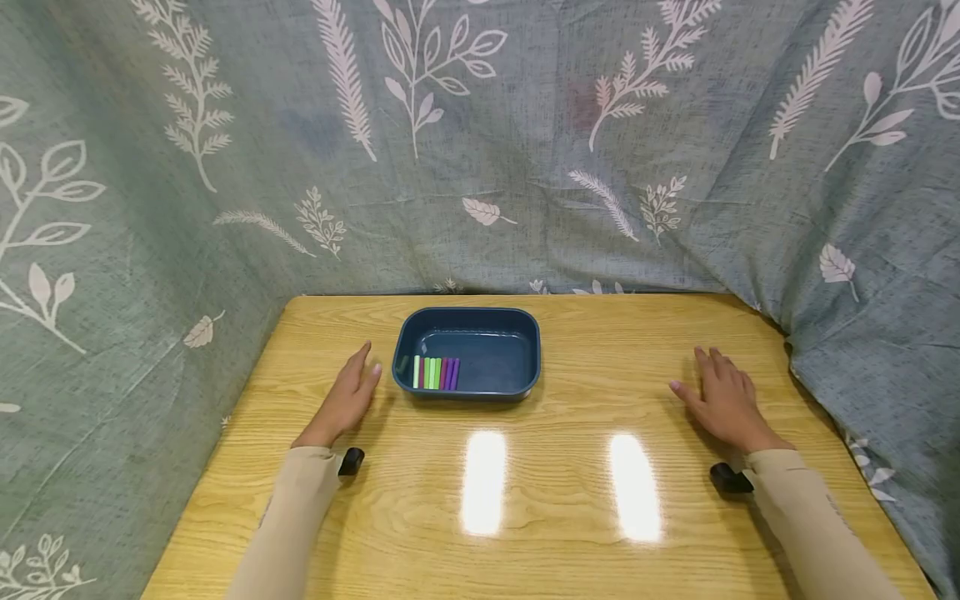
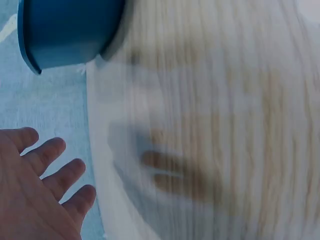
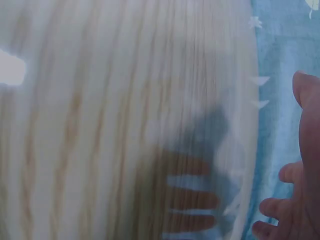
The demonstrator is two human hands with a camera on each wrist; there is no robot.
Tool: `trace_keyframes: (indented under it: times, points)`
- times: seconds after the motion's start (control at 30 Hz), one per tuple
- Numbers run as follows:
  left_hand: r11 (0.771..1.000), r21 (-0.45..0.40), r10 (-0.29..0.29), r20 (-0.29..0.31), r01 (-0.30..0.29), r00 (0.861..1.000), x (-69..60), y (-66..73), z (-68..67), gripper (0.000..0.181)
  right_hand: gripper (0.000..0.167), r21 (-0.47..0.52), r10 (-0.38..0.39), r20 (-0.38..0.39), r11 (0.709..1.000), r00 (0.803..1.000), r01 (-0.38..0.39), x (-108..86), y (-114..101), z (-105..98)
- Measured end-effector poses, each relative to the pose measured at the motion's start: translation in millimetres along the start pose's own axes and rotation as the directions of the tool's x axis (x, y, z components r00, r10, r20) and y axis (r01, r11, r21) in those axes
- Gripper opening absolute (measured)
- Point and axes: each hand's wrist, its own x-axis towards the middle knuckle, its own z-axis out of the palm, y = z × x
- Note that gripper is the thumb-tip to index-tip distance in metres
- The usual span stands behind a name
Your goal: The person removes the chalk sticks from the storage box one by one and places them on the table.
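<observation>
A dark blue rectangular tub (image 1: 497, 395) with rounded corners stands toward the back of the wooden table. Several short coloured sticks (image 1: 436, 373), in pale green, green, maroon and purple, lie side by side along its left front part; what kind of sticks they are I cannot tell. Just left of the tub is my left hand (image 1: 347, 402), fingers extended and apart from it. The left wrist view shows the tub's outer wall (image 2: 72, 32) beyond those spread fingers. Far to the right, my right hand (image 1: 726, 404) hovers over the table with fingers spread, holding nothing.
The glossy wooden table (image 1: 570, 483) reflects two bright lights near its middle. A grey-green leaf-patterned curtain (image 1: 480, 167) hangs behind it and along both sides. Each wrist wears a black device, one at the left (image 1: 351, 462) and one at the right (image 1: 731, 479).
</observation>
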Motion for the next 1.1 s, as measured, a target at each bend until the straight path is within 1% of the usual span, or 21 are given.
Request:
trace_keyframes:
  times: [0.27, 0.43, 0.53, 0.73, 0.83, 1.1]
  points:
    - [0.990, -0.139, 0.020, -0.013, -0.022, 1.000, 2.0, 10.9, 4.9, 0.066, 0.085, 0.006, -0.028, 0.010, 1.000, 1.000, 0.028, 1.9, -13, 2]
    - [0.980, -0.193, 0.032, -0.034, -0.038, 0.999, 4.0, 17.3, 7.4, 0.061, 0.085, 0.011, -0.039, 0.012, 0.999, 0.999, 0.038, 2.7, -20, 3]
    - [0.975, -0.218, 0.028, -0.025, -0.033, 0.999, 4.4, 21.7, 8.0, 0.061, 0.085, 0.010, -0.050, 0.007, 0.999, 0.999, 0.050, 3.0, -23, 4]
    - [0.966, -0.257, -0.001, -0.011, -0.002, 1.000, 5.8, 30.0, 10.9, 0.065, 0.083, 0.011, -0.069, 0.002, 0.998, 0.998, 0.069, 3.5, -30, 4]
    - [0.956, -0.294, -0.018, -0.010, 0.015, 1.000, 6.2, 34.1, 11.1, 0.066, 0.082, 0.014, -0.079, 0.004, 0.997, 0.997, 0.078, 4.3, -33, 5]
    - [0.937, -0.346, -0.070, -0.025, 0.057, 0.997, 8.8, 40.5, 13.9, 0.067, 0.080, 0.012, -0.110, -0.009, 0.994, 0.994, 0.110, 8.4, -42, 10]
